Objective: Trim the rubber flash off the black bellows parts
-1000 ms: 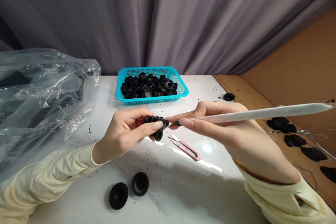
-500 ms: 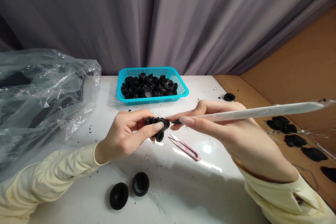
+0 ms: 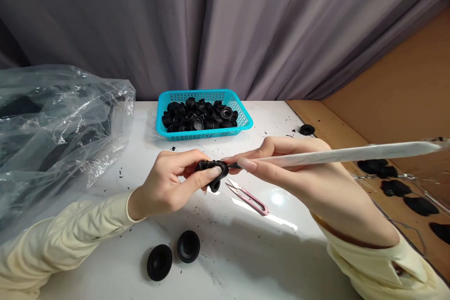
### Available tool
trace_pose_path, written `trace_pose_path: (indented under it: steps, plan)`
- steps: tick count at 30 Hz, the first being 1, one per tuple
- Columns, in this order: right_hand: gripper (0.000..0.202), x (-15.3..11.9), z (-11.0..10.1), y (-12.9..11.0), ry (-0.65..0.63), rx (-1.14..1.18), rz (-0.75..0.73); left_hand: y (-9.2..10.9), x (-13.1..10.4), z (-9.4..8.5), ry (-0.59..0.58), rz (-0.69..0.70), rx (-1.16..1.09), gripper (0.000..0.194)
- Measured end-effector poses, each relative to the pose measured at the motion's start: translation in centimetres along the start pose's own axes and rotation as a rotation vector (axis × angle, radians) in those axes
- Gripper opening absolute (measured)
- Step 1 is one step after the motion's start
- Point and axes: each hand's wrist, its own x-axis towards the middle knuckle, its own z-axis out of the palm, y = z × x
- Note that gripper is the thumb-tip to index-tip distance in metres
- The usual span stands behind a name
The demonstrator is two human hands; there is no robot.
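My left hand (image 3: 176,182) is closed on a black ribbed rubber boot (image 3: 218,176), squeezing it out of round between thumb and fingers. In my right hand (image 3: 305,173), a long, thin tool with a white-wrapped handle (image 3: 337,153) is pinched near its dark, narrow tip. That tip meets the right edge of the rubber boot; whether it is a blade or a point I cannot tell. Just below the hands, pink thread snips (image 3: 250,199) lie on the white table. Nearer to me rest two round black rubber pieces (image 3: 159,262), their hollows facing up.
A turquoise basket (image 3: 204,136) full of black ribbed rubber parts stands at the back. Clear plastic bags (image 3: 70,117) cover the left side. One black ring (image 3: 307,130) sits at the back right, and black flat scraps (image 3: 395,188) lie on brown board. Dark crumbs dot the table.
The rubber boot and the tool tip have shifted slightly right and down. The tool's far end has dropped a little. Everything on the table stays put.
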Motion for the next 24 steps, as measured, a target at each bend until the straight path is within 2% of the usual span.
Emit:
trace_pose_path:
  steps: [4, 9, 13, 18, 24]
  plan:
    - [0.027, -0.11, -0.06, 0.09, -0.047, -0.024, -0.026, -0.11, -0.02, 0.10, 0.000, -0.024, -0.029, 0.016]
    - [0.025, -0.32, 0.13, 0.33, 0.026, -0.079, -0.096, -0.12, -0.01, 0.11, -0.047, -0.050, -0.052, 0.018]
    - [0.024, -0.35, 0.40, 0.25, 0.010, -0.032, -0.137, -0.02, 0.04, -0.03, -0.075, -0.047, -0.038, 0.019]
    - [0.028, -0.31, 0.56, -0.01, -0.034, 0.041, -0.120, -0.07, 0.04, -0.05, -0.064, -0.044, -0.047, 0.016]
    - [0.028, -0.47, 0.43, -0.10, -0.020, -0.008, -0.114, -0.10, 0.04, 0.05, -0.046, -0.008, -0.048, 0.017]
